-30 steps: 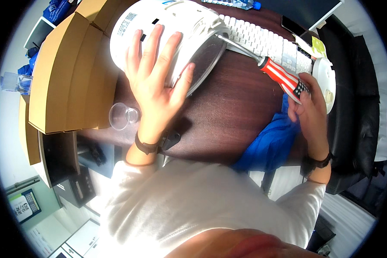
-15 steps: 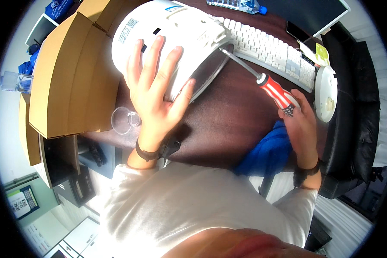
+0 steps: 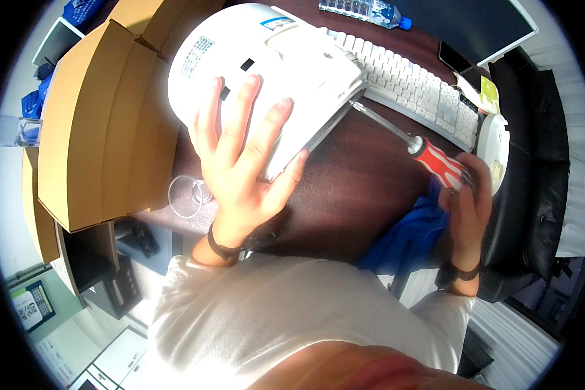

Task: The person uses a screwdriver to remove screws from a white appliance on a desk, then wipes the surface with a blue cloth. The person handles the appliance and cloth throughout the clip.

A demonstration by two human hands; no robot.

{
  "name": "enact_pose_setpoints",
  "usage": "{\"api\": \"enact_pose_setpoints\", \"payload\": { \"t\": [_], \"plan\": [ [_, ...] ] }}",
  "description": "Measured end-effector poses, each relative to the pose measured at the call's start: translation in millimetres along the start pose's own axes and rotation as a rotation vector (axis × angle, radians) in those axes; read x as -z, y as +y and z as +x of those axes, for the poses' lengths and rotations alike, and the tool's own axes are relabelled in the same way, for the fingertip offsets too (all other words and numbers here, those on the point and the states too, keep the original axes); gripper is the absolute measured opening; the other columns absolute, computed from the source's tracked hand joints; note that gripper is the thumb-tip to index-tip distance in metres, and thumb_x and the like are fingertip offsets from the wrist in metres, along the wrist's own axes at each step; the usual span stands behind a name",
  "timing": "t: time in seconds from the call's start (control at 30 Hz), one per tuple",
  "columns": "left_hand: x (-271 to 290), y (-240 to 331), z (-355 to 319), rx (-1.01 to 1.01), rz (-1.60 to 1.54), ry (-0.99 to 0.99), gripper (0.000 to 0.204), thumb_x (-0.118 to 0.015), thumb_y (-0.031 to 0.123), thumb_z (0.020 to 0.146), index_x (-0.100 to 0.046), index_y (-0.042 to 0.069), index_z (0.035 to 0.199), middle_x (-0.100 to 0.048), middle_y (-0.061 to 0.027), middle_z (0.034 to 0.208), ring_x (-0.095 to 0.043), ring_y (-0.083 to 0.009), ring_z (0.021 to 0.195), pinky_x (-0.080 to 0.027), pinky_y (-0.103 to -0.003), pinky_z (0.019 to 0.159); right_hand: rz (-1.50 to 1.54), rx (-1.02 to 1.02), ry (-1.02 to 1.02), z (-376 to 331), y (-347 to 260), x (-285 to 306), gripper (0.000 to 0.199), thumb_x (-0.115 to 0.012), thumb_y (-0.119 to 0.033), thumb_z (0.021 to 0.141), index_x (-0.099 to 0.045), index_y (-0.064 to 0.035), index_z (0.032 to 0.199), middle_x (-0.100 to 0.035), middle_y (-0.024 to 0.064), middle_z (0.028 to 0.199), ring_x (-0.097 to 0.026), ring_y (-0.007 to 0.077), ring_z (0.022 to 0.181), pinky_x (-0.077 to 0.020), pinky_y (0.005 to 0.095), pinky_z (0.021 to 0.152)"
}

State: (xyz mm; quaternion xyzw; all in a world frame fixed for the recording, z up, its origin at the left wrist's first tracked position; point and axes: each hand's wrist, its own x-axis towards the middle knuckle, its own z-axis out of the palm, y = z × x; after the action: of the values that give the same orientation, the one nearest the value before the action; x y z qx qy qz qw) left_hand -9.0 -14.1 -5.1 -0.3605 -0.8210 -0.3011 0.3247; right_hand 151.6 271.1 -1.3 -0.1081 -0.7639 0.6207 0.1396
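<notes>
Dark wood desk [image 3: 364, 195] runs under both hands. Cardboard boxes [image 3: 91, 130] stacked just left of the left hand. Big white round appliance [image 3: 266, 71], tipped on its side w/ underside facing up, sits directly under and beyond the left hand [image 3: 247, 156]: palm flat on it, fingers spread wide, pressing, not wrapped around anything. White keyboard [image 3: 409, 84] lies beyond the right hand, just right of the appliance. Blue cloth [image 3: 409, 234] at desk edge, just below and left of the right hand. Small white round part [image 3: 494, 146] touching or just beyond right-hand fingertips; can't tell which.

Right hand [image 3: 468, 201] closed around the red-and-white handle of the screwdriver [image 3: 429, 159]. Shaft angles up-left away from that hand, tip meeting the appliance's lower-right rim, approx. between the two hands. Clear glass [image 3: 185, 195] on desk just left of the left wrist, near the boxes. Dark bands on both wrists.
</notes>
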Motion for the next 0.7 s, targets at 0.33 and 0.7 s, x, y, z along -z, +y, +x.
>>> {"api": "enact_pose_setpoints", "payload": {
  "t": [0.33,0.7],
  "plan": [
    [-2,-1,0,0.012,-0.01,-0.002,0.051,-0.07,0.03,0.071,-0.064,0.004,0.114,-0.054,-0.02,0.129,-0.037,-0.0429,0.129,-0.023,-0.054,0.106,0.322,0.049,0.06,-13,6,-11,0.041,-0.047,-0.032,0.095,-0.042,-0.0041,0.126,-0.047,0.0155,0.119,-0.052,0.0201,0.101,-0.0416,0.0331,0.088],
    [0,1,0,0.038,-0.025,-0.017,0.051,-0.071,0.029,0.07,-0.064,0.006,0.115,-0.053,-0.0193,0.13,-0.037,-0.0422,0.129,-0.021,-0.053,0.107,0.221,-0.038,0.107,-12,-1,-14,0.057,-0.033,-0.049,0.097,-0.039,-0.0026,0.129,-0.056,0.0147,0.107,-0.058,0.0163,0.066,-0.0454,0.0265,0.054]
  ]
}}
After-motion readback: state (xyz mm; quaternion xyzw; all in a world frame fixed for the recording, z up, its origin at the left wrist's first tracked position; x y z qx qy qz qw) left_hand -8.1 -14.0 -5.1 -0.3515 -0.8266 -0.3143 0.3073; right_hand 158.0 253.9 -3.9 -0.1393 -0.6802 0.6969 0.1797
